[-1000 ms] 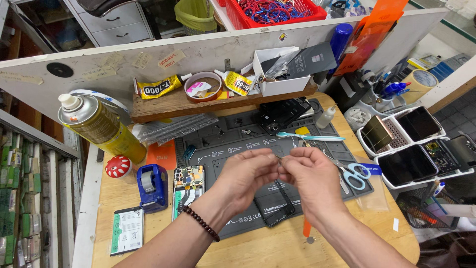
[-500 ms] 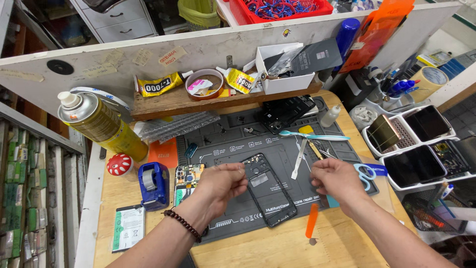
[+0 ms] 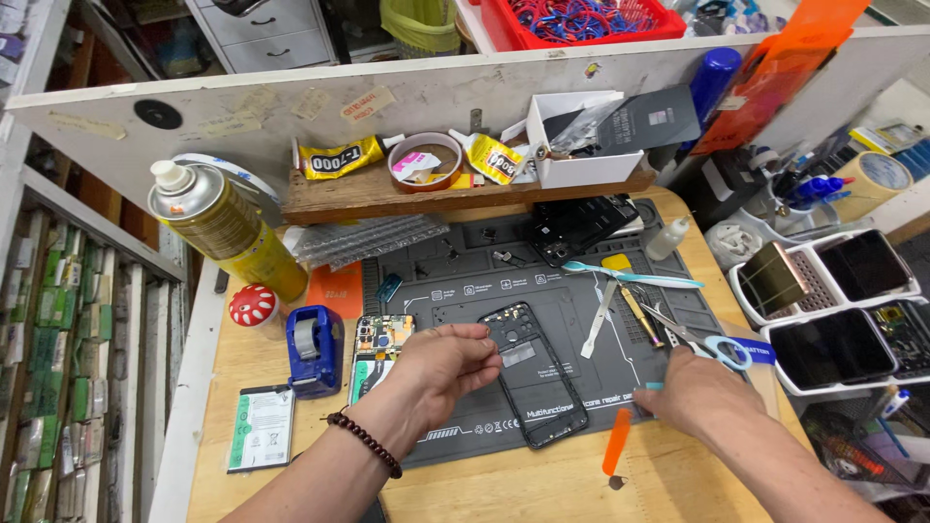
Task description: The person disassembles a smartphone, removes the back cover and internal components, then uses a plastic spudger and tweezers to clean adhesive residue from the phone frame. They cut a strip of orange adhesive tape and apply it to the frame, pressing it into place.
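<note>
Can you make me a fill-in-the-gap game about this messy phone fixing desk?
1. The left hand rests beside the black phone frame on the dark ____.
2. The tape dispenser is coloured ____.
3. The little mushroom has a red cap with ____ dots.
4. The right hand is next to an ____ pry tool.

Missing words: mat; blue; white; orange

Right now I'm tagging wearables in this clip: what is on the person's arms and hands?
Both forearms are bare, with no sleeves in view. The left hand has a bracelet of dark round beads on its wrist. The right hand shows no glove, watch or ring that I can make out.
</note>
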